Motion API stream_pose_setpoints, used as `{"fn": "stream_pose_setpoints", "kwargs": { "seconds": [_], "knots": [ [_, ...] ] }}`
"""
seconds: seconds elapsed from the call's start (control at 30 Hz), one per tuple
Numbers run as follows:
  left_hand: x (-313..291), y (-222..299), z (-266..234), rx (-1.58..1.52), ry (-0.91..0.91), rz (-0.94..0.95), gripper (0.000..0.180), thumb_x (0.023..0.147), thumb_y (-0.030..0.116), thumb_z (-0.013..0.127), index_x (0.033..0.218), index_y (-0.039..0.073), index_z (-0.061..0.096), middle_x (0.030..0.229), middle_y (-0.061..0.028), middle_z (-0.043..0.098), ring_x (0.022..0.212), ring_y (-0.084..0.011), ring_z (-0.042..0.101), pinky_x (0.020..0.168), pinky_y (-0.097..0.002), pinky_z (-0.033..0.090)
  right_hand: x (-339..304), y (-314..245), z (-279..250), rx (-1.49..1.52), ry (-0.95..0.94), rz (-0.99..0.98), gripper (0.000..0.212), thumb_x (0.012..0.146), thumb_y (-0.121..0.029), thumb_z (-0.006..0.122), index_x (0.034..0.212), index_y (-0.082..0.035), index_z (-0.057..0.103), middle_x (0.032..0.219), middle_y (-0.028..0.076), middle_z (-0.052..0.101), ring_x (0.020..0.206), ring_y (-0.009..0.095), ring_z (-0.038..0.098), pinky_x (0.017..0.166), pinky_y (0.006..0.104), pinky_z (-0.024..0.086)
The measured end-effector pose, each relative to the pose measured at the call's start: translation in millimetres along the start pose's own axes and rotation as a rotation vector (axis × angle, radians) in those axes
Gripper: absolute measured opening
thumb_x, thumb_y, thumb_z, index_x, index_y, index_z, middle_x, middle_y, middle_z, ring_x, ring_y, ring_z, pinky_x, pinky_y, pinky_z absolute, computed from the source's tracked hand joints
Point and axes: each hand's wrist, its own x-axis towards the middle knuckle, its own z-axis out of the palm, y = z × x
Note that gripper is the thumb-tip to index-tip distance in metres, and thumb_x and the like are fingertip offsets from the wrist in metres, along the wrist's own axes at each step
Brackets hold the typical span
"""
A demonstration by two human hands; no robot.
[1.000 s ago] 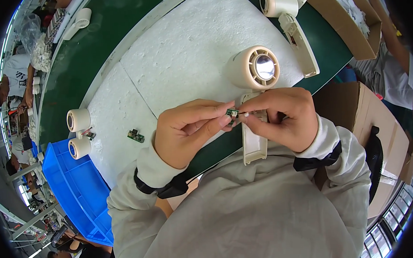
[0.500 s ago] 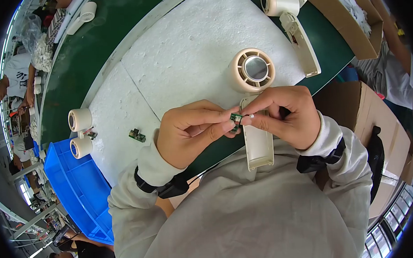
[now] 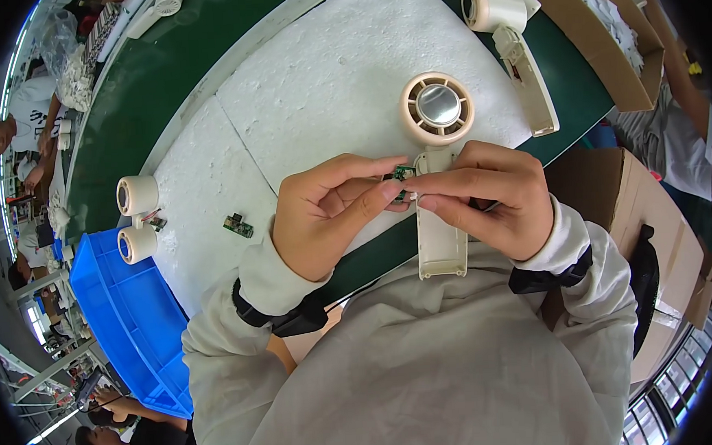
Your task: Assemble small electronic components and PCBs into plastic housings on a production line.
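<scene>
My left hand point(image 3: 323, 216) is closed, with a small green circuit board point(image 3: 403, 173) pinched between its thumb and fingers. At the board's lower edge my right hand point(image 3: 493, 194) closes its thumb and index finger around a small white connector point(image 3: 411, 195), mostly covered by the fingertips. Just beneath both hands lies a cream handheld fan: its round head point(image 3: 439, 107) with a shiny silver centre faces up, and its open handle shell point(image 3: 443, 254) extends toward my body. The shell's upper part is partly hidden by my right hand. A second green circuit board point(image 3: 238, 225) rests left of my left hand.
A white foam sheet point(image 3: 315, 78) covers the green table point(image 3: 191, 61). Two cream fan heads point(image 3: 137, 195) sit at its left edge, near a blue divided tray point(image 3: 133, 318). Another open fan point(image 3: 494, 8) and a cardboard box point(image 3: 601, 36) stand far right. Other people work at left and right.
My left fingers have tilted the circuit board more upright. My right fingertips have moved left, closer to the board, bringing the white connector to its lower edge.
</scene>
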Motion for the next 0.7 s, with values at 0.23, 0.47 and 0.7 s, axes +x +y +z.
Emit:
{"fn": "stream_pose_setpoints", "kwargs": {
  "seconds": [0.23, 0.47, 0.7],
  "knots": [
    [0.0, 1.4, 1.4, 0.065, -0.001, 0.007, 0.027, 0.101, -0.001, 0.060, 0.127, -0.008, 0.062, 0.125, -0.0168, 0.068, 0.110, -0.0212, 0.068, 0.096, -0.0333, 0.057, 1.2, 2.6, -1.8, -0.027, -0.044, -0.069, 0.026, 0.085, -0.004, 0.078, 0.111, -0.007, 0.078, 0.076, 0.005, 0.060, 0.061, 0.016, 0.055, 0.057, 0.0282, 0.046],
    [0.7, 1.2, 2.1, 0.053, 0.001, 0.015, 0.027, 0.101, 0.000, 0.060, 0.127, -0.007, 0.062, 0.124, -0.0163, 0.068, 0.109, -0.0210, 0.069, 0.095, -0.0331, 0.057, 0.2, 3.0, -4.6, -0.031, -0.032, -0.062, 0.022, 0.083, -0.006, 0.081, 0.105, -0.006, 0.078, 0.078, 0.005, 0.064, 0.062, 0.014, 0.058, 0.055, 0.0280, 0.046],
    [0.0, 0.6, 1.1, 0.064, -0.008, 0.004, 0.027, 0.101, 0.000, 0.060, 0.127, -0.006, 0.063, 0.124, -0.0156, 0.068, 0.109, -0.0211, 0.069, 0.095, -0.0332, 0.057, 0.2, 0.5, -5.7, -0.151, 0.000, -0.059, 0.021, 0.079, -0.006, 0.084, 0.099, -0.006, 0.079, 0.076, 0.004, 0.063, 0.060, 0.013, 0.058, 0.053, 0.0269, 0.045]
  ]
}}
